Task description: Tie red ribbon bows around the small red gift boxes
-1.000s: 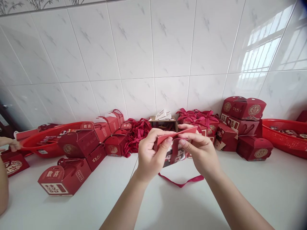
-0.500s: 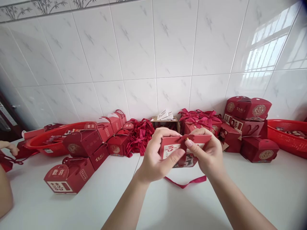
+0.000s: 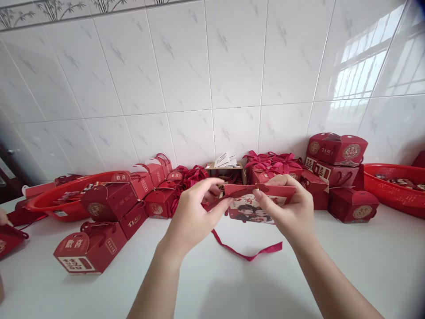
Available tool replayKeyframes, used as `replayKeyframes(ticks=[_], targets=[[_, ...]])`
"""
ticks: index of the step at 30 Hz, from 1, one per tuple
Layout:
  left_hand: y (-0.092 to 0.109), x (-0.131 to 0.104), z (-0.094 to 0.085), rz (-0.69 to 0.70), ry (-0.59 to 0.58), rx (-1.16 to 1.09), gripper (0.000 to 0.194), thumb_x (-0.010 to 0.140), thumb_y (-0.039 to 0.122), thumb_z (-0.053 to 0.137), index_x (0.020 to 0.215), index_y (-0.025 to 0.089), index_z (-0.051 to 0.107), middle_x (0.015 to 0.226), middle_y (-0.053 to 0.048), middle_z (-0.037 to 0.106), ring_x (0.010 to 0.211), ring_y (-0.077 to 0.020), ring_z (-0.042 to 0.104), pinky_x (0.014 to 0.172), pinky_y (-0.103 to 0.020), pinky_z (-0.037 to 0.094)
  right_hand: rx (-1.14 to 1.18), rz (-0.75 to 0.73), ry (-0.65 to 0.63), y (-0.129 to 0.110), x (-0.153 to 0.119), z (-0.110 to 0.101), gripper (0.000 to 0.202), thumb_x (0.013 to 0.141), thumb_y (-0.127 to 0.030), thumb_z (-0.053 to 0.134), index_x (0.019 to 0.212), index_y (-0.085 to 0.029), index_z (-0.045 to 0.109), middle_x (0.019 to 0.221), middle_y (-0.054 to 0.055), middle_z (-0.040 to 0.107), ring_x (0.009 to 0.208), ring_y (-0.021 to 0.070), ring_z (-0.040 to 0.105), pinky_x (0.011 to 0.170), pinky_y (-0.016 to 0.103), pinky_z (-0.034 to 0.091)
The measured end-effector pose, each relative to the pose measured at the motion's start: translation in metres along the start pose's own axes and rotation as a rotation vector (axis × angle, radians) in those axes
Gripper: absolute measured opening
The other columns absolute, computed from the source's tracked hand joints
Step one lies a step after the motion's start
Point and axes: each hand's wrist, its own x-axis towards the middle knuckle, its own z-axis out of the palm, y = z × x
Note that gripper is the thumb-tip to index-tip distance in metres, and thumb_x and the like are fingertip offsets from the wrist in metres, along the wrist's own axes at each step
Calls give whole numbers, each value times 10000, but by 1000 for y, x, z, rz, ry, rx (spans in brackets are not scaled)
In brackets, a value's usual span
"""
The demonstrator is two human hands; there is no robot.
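A red card packet (image 3: 253,210), printed with white lettering and dark figures, is held above the white table. My right hand (image 3: 292,204) grips its right side, thumb by a small gold stud at the top edge. From the stud a dark red strap (image 3: 241,192) runs left to my left hand (image 3: 194,212), which is closed on the strap's other end. A crimson ribbon (image 3: 249,256) lies below the packet; its left end is near my left wrist.
Red gift boxes (image 3: 89,248) stand at left, with more stacked (image 3: 337,153) at right. Red plastic baskets (image 3: 392,190) sit at both sides. By the tiled wall are an open carton (image 3: 237,173) with paper slips and ribbon-tied boxes (image 3: 274,164). Another person's hand (image 3: 4,218) is at far left.
The strap, which hung down over the packet's front, is now swung out to the left by my left hand. The other person's hand at far left has shifted down and outward.
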Motion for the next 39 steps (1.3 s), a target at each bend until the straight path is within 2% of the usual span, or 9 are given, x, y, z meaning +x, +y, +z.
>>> replayKeyframes(ticks=[4,8,12,14,17,21,26,32,39], targets=[[-1,-2,-21,-32,-203,35,175,864,304,594,745,213,685,703,-11,673,633,-162,623,557,-258,494,-17,18,5,0,5,-11,240,733,-241,751,665,-213,523,597,-33,558,499,109,502,437,229,396],[4,-3,-33,29,30,-61,105,854,272,620,791,204,671,796,-28,660,734,-169,613,649,-272,499,-17,-15,-77,3,9,-19,204,734,-228,748,696,-215,547,597,-33,556,492,115,498,426,240,377],[16,-7,-31,88,295,-266,75,869,259,615,852,218,675,841,-34,654,803,-170,606,653,-261,493,-1,-243,-262,2,8,-18,170,715,-154,726,737,-215,569,646,-3,597,580,153,553,510,282,436],[22,-10,-26,81,344,-412,51,872,270,619,908,247,647,794,-18,645,767,-165,608,621,-263,493,9,-339,-311,-1,7,-16,177,709,-142,714,737,-221,558,647,5,605,585,163,557,523,302,437],[25,-14,-20,113,365,-568,237,846,227,659,1039,326,561,737,33,623,654,-136,586,569,-254,484,-2,-464,-364,-7,4,-14,177,706,-133,699,746,-232,558,622,3,609,578,174,567,529,316,422],[24,-17,-23,187,172,-464,145,872,168,611,945,283,662,759,1,655,626,-132,597,522,-251,473,6,-541,-438,-13,2,-15,179,702,-144,695,797,-238,576,619,-1,622,579,180,581,562,330,433],[24,-15,-25,264,-105,-351,314,908,92,503,1074,272,700,900,-60,727,810,-183,682,690,-295,565,36,-554,-446,-13,1,-16,209,692,-136,691,830,-246,579,629,-5,635,570,177,586,562,327,440],[24,-11,-11,314,-73,-297,278,790,74,677,967,274,755,1089,-82,683,1033,-225,651,882,-349,565,46,-525,-444,-15,2,-15,210,692,-124,707,830,-235,594,642,2,648,559,167,587,550,318,429],[29,-11,-9,237,-100,-385,304,798,53,655,986,270,754,885,-47,763,800,-195,713,702,-293,609,82,-469,-410,-12,2,-14,169,701,-147,704,793,-237,595,639,8,643,556,172,587,537,318,437]])
